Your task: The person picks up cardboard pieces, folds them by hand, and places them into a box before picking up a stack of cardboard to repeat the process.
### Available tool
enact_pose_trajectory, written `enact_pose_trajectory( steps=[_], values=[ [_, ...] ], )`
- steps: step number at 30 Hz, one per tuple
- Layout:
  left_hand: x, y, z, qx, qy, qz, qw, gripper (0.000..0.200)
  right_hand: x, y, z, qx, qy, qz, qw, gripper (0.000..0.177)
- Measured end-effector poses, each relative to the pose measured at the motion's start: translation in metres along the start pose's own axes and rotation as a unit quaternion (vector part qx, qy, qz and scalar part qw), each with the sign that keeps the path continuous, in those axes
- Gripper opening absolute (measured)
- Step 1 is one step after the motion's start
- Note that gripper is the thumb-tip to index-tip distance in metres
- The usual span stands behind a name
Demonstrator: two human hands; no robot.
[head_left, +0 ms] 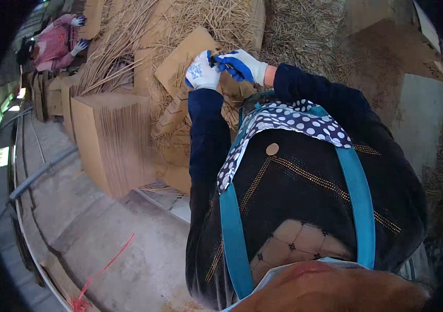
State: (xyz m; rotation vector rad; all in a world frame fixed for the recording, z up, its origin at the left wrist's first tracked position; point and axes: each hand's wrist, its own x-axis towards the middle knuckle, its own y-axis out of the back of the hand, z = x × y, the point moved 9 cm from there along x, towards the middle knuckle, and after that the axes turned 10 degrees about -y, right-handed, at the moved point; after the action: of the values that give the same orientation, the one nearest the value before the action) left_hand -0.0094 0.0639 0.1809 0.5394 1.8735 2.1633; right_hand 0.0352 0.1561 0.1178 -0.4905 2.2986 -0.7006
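My left hand, in a white work glove with blue fingers and a blue print on its back, is closed above a flat piece of brown cardboard. Against it, my right hand has its blue-coated fingers bent together in a pinch. Both sets of fingertips meet at a small dark thing, too small and too covered to name. Below my hands lie notched cardboard pieces with straw-like strips around them.
A tall stack of cardboard sheets stands left of my arm. Loose thin strips cover much of the work surface ahead. At the far left another person in gloves works. Red string lies on the floor.
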Motion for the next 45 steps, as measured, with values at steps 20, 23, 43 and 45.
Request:
enact_pose_trajectory(
  steps=[20, 23, 43, 45],
  values=[
    [0.000, -0.003, 0.006, 0.023, 0.003, -0.035, 0.999, 0.031, 0.003, 0.017, 0.000, -0.097, -0.008, 0.115, 0.989, 0.026],
    [0.000, -0.006, 0.002, 0.004, 0.013, -0.017, 1.000, 0.029, 0.000, 0.006, -0.008, 0.013, -0.038, -0.008, 0.999, 0.026],
    [0.007, 0.003, 0.017, 0.037, -0.011, -0.005, 0.999, 0.040, 0.015, 0.056, -0.008, -0.455, 0.216, 0.186, 0.844, 0.035],
    [0.002, -0.001, 0.008, 0.016, 0.033, -0.057, 0.998, 0.043, 0.010, 0.034, -0.007, -0.334, 0.165, 0.137, 0.918, 0.034]
  ],
)
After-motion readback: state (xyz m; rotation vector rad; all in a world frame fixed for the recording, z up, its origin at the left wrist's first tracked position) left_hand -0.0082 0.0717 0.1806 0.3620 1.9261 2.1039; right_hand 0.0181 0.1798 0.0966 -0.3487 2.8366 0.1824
